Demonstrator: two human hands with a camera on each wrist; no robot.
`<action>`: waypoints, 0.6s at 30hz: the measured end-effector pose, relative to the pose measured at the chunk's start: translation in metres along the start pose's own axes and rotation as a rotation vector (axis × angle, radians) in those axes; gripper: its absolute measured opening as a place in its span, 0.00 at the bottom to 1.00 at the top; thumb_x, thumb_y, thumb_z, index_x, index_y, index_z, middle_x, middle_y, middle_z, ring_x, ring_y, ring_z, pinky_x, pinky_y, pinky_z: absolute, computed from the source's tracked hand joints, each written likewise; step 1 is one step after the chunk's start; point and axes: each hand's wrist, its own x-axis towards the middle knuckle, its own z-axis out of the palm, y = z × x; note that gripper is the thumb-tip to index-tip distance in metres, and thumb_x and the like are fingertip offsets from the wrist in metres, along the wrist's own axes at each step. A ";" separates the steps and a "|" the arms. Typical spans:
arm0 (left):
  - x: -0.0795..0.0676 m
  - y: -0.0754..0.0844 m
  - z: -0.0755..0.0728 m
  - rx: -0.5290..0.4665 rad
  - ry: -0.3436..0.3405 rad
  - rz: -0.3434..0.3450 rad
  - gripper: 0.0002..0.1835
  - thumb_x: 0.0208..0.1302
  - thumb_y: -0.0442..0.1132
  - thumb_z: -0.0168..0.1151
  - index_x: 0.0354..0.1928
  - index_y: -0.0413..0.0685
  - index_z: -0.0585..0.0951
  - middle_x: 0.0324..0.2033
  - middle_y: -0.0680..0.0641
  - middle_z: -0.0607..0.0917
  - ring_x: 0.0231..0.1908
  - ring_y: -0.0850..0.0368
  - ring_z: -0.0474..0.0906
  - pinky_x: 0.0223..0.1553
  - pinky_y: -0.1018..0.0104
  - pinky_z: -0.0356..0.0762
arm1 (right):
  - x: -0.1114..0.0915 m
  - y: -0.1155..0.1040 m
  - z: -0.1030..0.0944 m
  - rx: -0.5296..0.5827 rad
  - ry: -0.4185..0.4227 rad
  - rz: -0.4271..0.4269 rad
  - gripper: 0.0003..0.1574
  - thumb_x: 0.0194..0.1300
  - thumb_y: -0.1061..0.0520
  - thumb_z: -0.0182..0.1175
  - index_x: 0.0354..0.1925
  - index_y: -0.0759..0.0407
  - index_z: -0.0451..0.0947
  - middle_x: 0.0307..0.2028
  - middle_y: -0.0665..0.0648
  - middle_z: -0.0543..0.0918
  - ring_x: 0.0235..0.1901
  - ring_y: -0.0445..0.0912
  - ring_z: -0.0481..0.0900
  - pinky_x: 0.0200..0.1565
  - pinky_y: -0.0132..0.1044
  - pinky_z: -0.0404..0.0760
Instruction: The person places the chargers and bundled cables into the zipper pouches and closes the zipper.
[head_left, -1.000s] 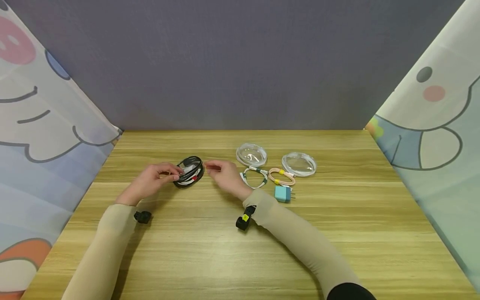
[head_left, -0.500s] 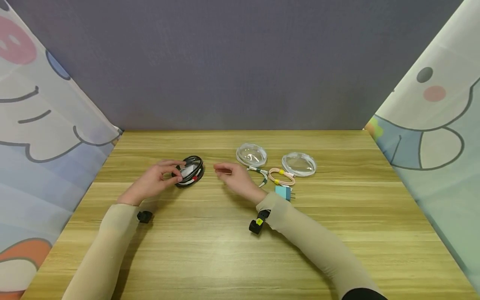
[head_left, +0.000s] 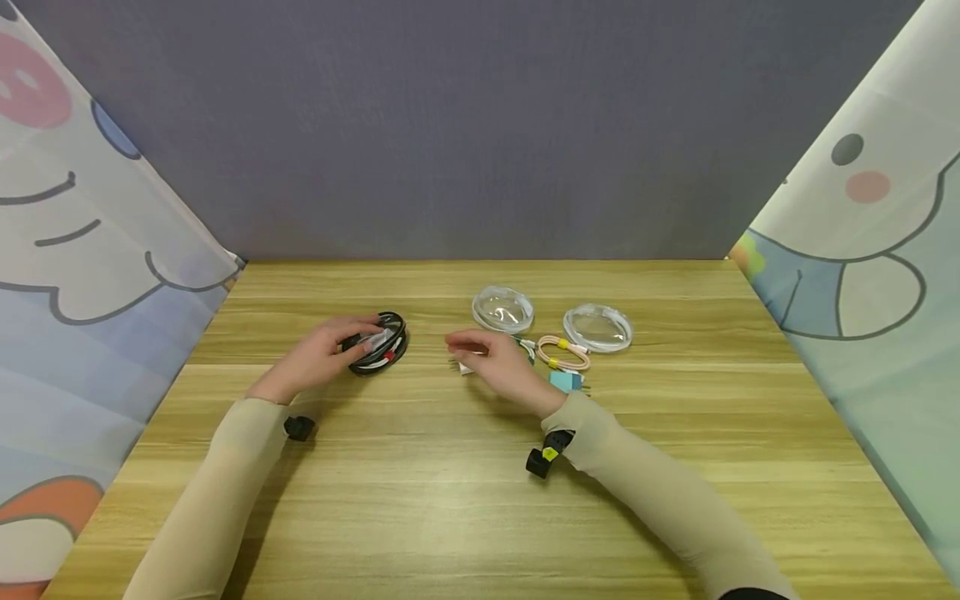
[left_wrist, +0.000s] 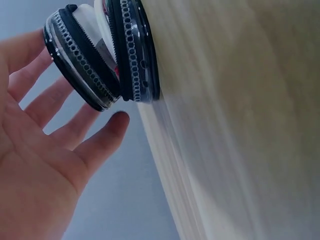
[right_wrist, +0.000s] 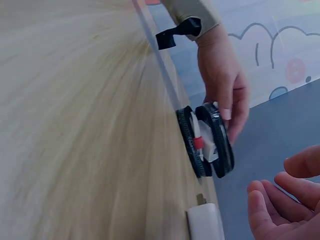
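Note:
A round clear case with black zipper edges (head_left: 390,357) stands at the left of the table, its lid partly raised. Inside it, the right wrist view shows a white block (right_wrist: 207,140) and a white cable with a red tie (right_wrist: 198,143). My left hand (head_left: 318,358) touches the lid from outside, fingers spread behind it and the thumb off to the side, as the left wrist view shows. My right hand (head_left: 498,367) hovers with loosely bent fingers and nothing in them. Below it lies a white plug adapter (right_wrist: 204,222), mostly covered by that hand in the head view.
Two clear round cases with white rims, a nearer-left one (head_left: 502,310) and one further right (head_left: 597,327), lie behind the right hand. In front are a white cable with green ties (head_left: 528,347), a peach cable with yellow ties (head_left: 564,353) and a teal plug adapter (head_left: 566,381).
My right hand has drawn back to the right from the case, uncovering part of the white plug adapter. My left hand has gone from pinching the lid's edge to fingers laid against the lid.

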 end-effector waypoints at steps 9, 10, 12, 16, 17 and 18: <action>-0.001 0.003 0.007 0.005 -0.018 0.103 0.15 0.69 0.35 0.64 0.56 0.49 0.84 0.62 0.44 0.78 0.65 0.40 0.68 0.61 0.39 0.67 | -0.017 0.000 -0.018 -0.018 -0.037 0.020 0.20 0.73 0.62 0.56 0.61 0.66 0.77 0.57 0.60 0.82 0.55 0.48 0.80 0.57 0.41 0.77; -0.001 0.005 0.008 0.007 -0.024 0.109 0.15 0.68 0.35 0.64 0.55 0.49 0.84 0.62 0.44 0.78 0.65 0.40 0.67 0.61 0.39 0.67 | -0.019 0.000 -0.020 -0.027 -0.037 0.023 0.20 0.73 0.62 0.56 0.61 0.65 0.78 0.56 0.59 0.82 0.55 0.47 0.80 0.56 0.41 0.77; -0.001 0.009 0.010 0.002 -0.039 0.122 0.15 0.67 0.34 0.65 0.54 0.50 0.84 0.62 0.45 0.78 0.66 0.40 0.67 0.61 0.39 0.66 | -0.023 0.002 -0.025 -0.037 -0.035 0.017 0.20 0.73 0.62 0.57 0.60 0.65 0.78 0.56 0.58 0.83 0.55 0.47 0.80 0.56 0.41 0.77; -0.002 0.018 0.015 0.004 -0.080 0.159 0.15 0.65 0.32 0.67 0.53 0.49 0.85 0.62 0.45 0.79 0.66 0.39 0.66 0.63 0.40 0.65 | -0.031 0.005 -0.033 -0.035 -0.025 0.022 0.19 0.72 0.63 0.58 0.59 0.64 0.79 0.54 0.59 0.84 0.54 0.48 0.81 0.55 0.41 0.78; -0.002 0.021 0.016 0.010 -0.091 0.166 0.16 0.65 0.31 0.67 0.53 0.49 0.85 0.62 0.44 0.78 0.66 0.39 0.66 0.64 0.40 0.65 | -0.032 0.006 -0.035 -0.036 -0.028 0.023 0.19 0.72 0.63 0.58 0.59 0.64 0.79 0.54 0.60 0.84 0.54 0.49 0.81 0.55 0.41 0.78; -0.002 0.023 0.017 0.015 -0.103 0.172 0.16 0.65 0.31 0.67 0.54 0.49 0.85 0.62 0.44 0.78 0.67 0.40 0.66 0.64 0.40 0.64 | -0.034 0.006 -0.037 -0.038 -0.030 0.022 0.19 0.72 0.63 0.58 0.59 0.65 0.80 0.53 0.61 0.84 0.53 0.49 0.81 0.55 0.41 0.78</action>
